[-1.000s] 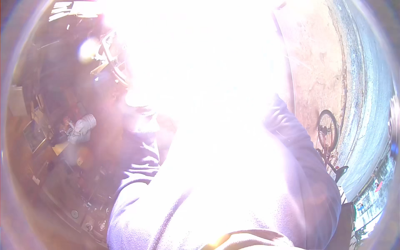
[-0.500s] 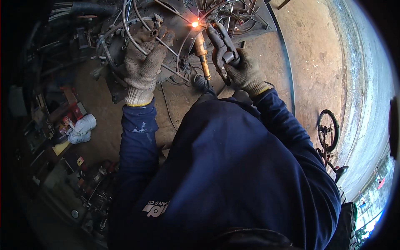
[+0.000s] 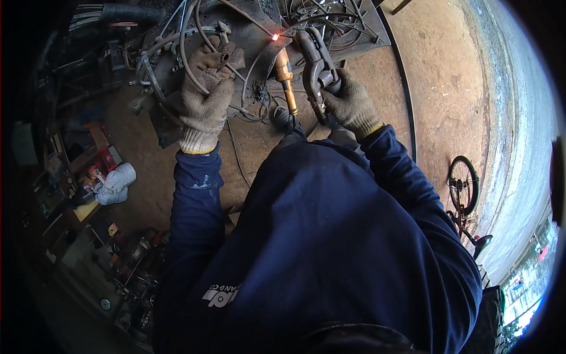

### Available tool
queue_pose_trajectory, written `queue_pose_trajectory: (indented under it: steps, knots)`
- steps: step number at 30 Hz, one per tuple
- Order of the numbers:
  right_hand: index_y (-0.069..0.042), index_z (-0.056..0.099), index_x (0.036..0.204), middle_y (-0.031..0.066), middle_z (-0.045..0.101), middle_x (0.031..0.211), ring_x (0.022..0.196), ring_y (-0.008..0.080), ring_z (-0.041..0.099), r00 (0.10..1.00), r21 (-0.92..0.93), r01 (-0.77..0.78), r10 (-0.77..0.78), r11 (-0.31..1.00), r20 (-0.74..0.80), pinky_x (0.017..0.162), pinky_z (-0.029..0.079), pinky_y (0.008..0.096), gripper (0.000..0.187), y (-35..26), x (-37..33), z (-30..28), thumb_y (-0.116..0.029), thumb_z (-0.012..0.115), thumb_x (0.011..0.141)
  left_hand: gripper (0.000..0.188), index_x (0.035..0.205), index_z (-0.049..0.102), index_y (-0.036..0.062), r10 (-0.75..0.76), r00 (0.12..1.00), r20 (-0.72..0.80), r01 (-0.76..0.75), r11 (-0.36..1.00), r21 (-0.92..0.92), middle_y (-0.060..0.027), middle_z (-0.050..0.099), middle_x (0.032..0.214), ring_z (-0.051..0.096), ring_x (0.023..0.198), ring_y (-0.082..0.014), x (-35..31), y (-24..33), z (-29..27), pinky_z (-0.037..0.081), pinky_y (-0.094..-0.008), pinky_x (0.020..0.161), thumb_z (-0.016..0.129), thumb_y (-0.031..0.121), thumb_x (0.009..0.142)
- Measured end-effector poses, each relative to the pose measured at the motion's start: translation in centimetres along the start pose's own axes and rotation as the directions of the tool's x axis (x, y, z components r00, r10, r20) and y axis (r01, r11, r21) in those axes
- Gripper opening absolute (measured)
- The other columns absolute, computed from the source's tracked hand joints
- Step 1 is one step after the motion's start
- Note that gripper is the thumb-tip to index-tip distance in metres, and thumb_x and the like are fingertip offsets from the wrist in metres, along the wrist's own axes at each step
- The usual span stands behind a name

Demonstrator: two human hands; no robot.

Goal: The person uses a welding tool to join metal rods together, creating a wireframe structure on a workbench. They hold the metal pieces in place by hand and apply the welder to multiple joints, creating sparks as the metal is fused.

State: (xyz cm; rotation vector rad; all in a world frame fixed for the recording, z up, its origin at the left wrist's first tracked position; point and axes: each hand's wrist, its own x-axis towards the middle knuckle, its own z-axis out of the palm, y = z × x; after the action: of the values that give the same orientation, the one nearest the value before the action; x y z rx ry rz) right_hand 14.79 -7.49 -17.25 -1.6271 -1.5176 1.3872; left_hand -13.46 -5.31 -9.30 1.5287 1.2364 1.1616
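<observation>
My left hand [image 3: 206, 100], in a knitted work glove with a yellow cuff, is closed around a thin metal rod [image 3: 236, 72] over the dark metal worktable. A curved grey rod [image 3: 190, 68] passes across that glove. In its matching glove, my right hand [image 3: 352, 103] grips worn metal clamp pliers [image 3: 316, 62], whose jaw end points away from me. A small glowing orange-red spot [image 3: 275, 37] sits at the end of a rod just left of the pliers' tip. An orange handheld tool [image 3: 284, 74] with a dark cord stands upright in the picture between my hands.
Bent rods and wires [image 3: 348, 26] are heaped on the worktable's right side. Dark machinery and clutter [image 3: 135, 265] lie at lower left, near a white bundle [image 3: 117, 183]. On the right, a bicycle [image 3: 464, 186] stands beside a paved road [image 3: 519, 118].
The bright glow has shrunk and dimmed, with fewer sparks. The pliers have shifted slightly right. My left hand and the curved rod have moved a little, the rod now crossing the glove differently.
</observation>
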Motion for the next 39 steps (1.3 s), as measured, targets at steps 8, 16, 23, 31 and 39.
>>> queue_pose_trajectory:
  steps: [8,16,23,31,39]
  knots:
    - [0.0,0.061,0.119,0.0221,0.071,0.102,0.097,0.0344,0.07,0.999,-0.004,-0.032,0.032,0.999,0.02,0.085,0.054,0.04,0.052,-0.7,0.1,0.0,-0.031,0.078,0.08,0.049,0.135,0.049,0.0,-0.009,1.0,-0.004,0.008,0.995,-0.104,-0.0148,0.06,0.13,0.061,0.117,-0.0235,-0.4,-0.3,0.1,0.049,-0.0366,0.102,0.059,-0.004,0.087]
    - [-0.001,0.062,0.116,0.0165,0.069,0.103,0.096,0.026,0.068,1.0,0.035,-0.013,0.012,0.999,0.009,0.085,0.053,0.0361,0.041,1.6,0.3,0.7,-0.022,0.073,0.084,0.043,0.124,0.057,0.0002,-0.028,0.999,-0.023,0.027,0.999,-0.03,-0.0124,0.063,0.119,0.062,0.104,-0.019,-0.2,0.1,0.1,0.051,-0.0316,0.091,0.059,-0.007,0.082]
    - [-0.003,0.063,0.11,0.017,0.067,0.1,0.094,0.0282,0.066,0.981,-0.267,0.19,-0.173,0.945,0.088,0.082,0.052,0.0376,0.028,-1.6,0.4,0.0,-0.022,0.062,0.089,0.04,0.114,0.061,0.0013,-0.146,0.984,-0.097,0.149,0.989,0.019,-0.0047,0.062,0.102,0.057,0.087,-0.0091,-0.6,0.6,0.2,0.049,-0.0233,0.071,0.054,-0.013,0.078]
    - [-0.001,0.063,0.114,0.0134,0.07,0.098,0.093,0.0272,0.069,0.989,-0.043,0.148,-0.148,0.988,0.002,0.082,0.055,0.0378,0.032,0.4,0.0,0.6,-0.022,0.066,0.089,0.047,0.123,0.056,-0.0014,-0.053,0.998,-0.041,0.048,0.992,-0.114,-0.0133,0.055,0.123,0.06,0.11,-0.0222,-0.5,-0.4,0.0,0.055,-0.0338,0.092,0.052,-0.016,0.078]
    - [0.003,0.06,0.118,0.0196,0.071,0.098,0.093,0.0298,0.071,0.997,0.064,0.026,-0.022,0.998,-0.069,0.082,0.055,0.0375,0.049,0.3,-0.1,0.1,-0.023,0.077,0.081,0.039,0.125,0.053,-0.0037,-0.092,0.996,-0.018,0.088,0.982,-0.169,-0.0221,0.056,0.135,0.059,0.123,-0.031,0.4,-0.6,0.3,0.047,-0.0421,0.106,0.059,-0.009,0.087]
